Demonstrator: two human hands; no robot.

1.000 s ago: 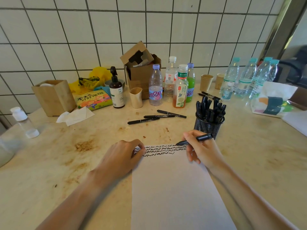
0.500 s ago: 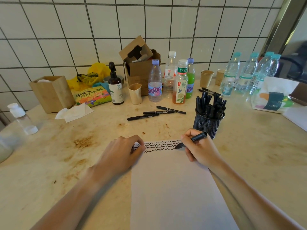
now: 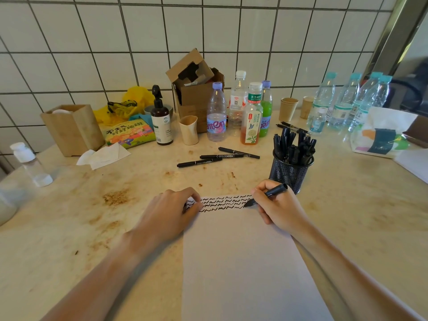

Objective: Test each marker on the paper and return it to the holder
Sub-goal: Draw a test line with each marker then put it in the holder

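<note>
Marker [image 3: 268, 195], slim and black, pinched in right hand [image 3: 279, 208] fingers, tip on squiggled paper [image 3: 243, 262].

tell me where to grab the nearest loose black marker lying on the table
Pinch the nearest loose black marker mid-barrel, from above. It lies flat, roughly left to right on the stained beige table, apart from the other two, so fingers fit on the near and far sides.

Matt white paper [image 3: 243, 262], black wire-mesh metal holder [image 3: 288, 174], stained glossy stone-look counter [image 3: 69, 228] — clear plastic bottles [image 3: 342, 105], glazed wall tiles [image 3: 92, 31]
</note>
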